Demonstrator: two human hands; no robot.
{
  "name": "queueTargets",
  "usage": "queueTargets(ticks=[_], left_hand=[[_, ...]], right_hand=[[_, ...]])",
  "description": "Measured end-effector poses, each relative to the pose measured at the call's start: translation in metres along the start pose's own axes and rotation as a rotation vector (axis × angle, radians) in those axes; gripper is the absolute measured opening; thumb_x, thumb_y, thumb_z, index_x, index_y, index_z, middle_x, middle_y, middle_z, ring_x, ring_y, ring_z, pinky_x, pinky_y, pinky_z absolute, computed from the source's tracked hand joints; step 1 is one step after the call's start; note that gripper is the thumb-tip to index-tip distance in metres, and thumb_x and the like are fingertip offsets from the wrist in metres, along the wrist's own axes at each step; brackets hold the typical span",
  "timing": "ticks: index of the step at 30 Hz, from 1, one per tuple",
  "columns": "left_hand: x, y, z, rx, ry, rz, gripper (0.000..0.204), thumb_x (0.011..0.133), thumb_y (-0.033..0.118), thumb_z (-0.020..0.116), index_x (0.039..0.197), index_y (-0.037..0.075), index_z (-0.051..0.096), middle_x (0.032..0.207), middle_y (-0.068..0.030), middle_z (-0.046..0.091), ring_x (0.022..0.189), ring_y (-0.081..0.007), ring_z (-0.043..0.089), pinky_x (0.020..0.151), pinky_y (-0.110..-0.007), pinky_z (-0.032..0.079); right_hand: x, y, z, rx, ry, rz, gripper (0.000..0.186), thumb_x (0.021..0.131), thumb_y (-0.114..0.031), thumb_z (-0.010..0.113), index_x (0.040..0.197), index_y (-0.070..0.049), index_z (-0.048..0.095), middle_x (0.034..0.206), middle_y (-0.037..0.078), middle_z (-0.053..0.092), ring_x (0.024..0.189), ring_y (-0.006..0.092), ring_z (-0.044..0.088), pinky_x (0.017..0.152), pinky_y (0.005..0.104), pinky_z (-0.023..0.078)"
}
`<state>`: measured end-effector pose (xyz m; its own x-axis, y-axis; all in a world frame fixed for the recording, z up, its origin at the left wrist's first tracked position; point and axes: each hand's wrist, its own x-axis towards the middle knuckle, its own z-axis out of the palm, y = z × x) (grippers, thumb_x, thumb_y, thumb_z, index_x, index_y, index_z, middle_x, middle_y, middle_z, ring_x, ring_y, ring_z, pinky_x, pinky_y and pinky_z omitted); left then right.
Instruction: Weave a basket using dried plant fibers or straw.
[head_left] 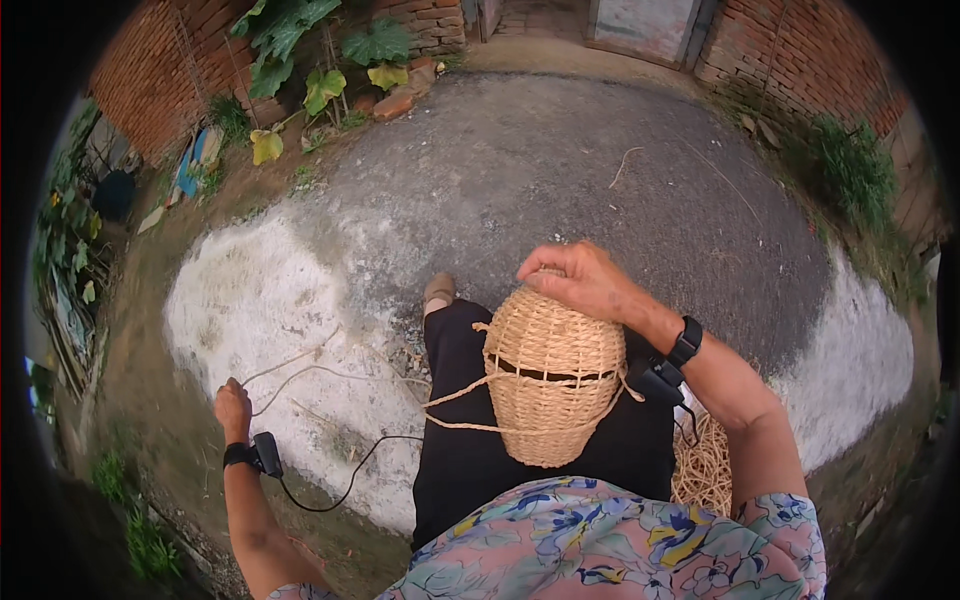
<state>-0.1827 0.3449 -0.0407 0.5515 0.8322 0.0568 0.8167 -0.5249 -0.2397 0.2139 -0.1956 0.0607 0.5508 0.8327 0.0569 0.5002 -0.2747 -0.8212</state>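
Here, the left hand [233,405] is gripping a straw cord [316,367] in folded fingers. The woven basket [560,400] is lying on the black trousers [455,365]; the right hand [582,282] is resting curled over its far end, but I cannot tell whether it is pinching anything. Good handling is probably calling for a steady basket and evenly tensioned cord. No readable writing is showing.

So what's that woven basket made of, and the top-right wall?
The woven basket looks like dull, tan plant fibre, perhaps straw: twisted strands show. The top-right wall looks like rough, fired clay brick: reddish blocks in rows.
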Motion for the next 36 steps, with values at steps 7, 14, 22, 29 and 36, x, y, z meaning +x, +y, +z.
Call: queueTargets(ticks=[7,14,22,29,36], left_hand=[[-0.137,0.272,-0.145,-1.366,-0.677,0.407,0.032,0.092,0.027,0.067,0.117,0.008,0.062,0.105,-0.0055,0.068,0.058,-0.0067,0.055,0.048,-0.022,0.045],[-0.172,0.313,-0.153,-1.367,-0.947,0.664,0.028,0.096,0.033,0.061,0.098,0.006,0.066,0.068,0.0047,0.051,0.054,-0.0034,0.042,0.047,-0.021,0.034],[-0.156,0.317,-0.127,-1.434,-0.933,0.66,0.029,0.097,0.031,0.061,0.085,0.005,0.066,0.061,0.0078,0.042,0.052,-0.0023,0.032,0.047,-0.021,0.023],[-0.157,0.325,-0.109,-1.292,-0.749,0.65,0.032,0.095,0.033,0.06,0.083,0.005,0.068,0.062,0.0028,0.048,0.061,-0.0072,0.044,0.056,-0.025,0.036],[-0.163,0.322,-0.121,-1.243,-0.578,0.639,0.022,0.093,0.023,0.063,0.089,0.001,0.069,0.078,-0.0031,0.06,0.066,-0.0102,0.055,0.06,-0.026,0.045]], right_hand=[[-0.003,0.013,-0.003,0.021,0.009,0.022,0.019,0.091,-0.026,0.061,0.102,-0.013,0.07,0.087,0.008,0.074,0.082,0.0209,0.07,0.077,0.0366,0.052],[0.001,0.005,-0.006,0.0,-0.043,0.03,0.023,0.092,-0.028,0.06,0.106,-0.012,0.068,0.09,0.009,0.073,0.085,0.0218,0.069,0.078,0.0361,0.051],[-0.002,0.012,-0.006,-0.018,-0.034,0.009,0.021,0.095,-0.022,0.059,0.11,-0.008,0.066,0.081,0.006,0.071,0.075,0.0121,0.066,0.069,0.0319,0.051],[-0.001,0.015,-0.015,0.097,-0.066,0.063,0.025,0.096,-0.027,0.058,0.11,-0.009,0.067,0.083,0.005,0.071,0.079,0.012,0.066,0.074,0.0317,0.051],[-0.018,0.047,-0.015,0.309,0.02,0.027,0.037,0.096,-0.042,0.057,0.095,-0.008,0.072,0.08,0.003,0.068,0.075,0.0113,0.061,0.069,0.0304,0.049]])
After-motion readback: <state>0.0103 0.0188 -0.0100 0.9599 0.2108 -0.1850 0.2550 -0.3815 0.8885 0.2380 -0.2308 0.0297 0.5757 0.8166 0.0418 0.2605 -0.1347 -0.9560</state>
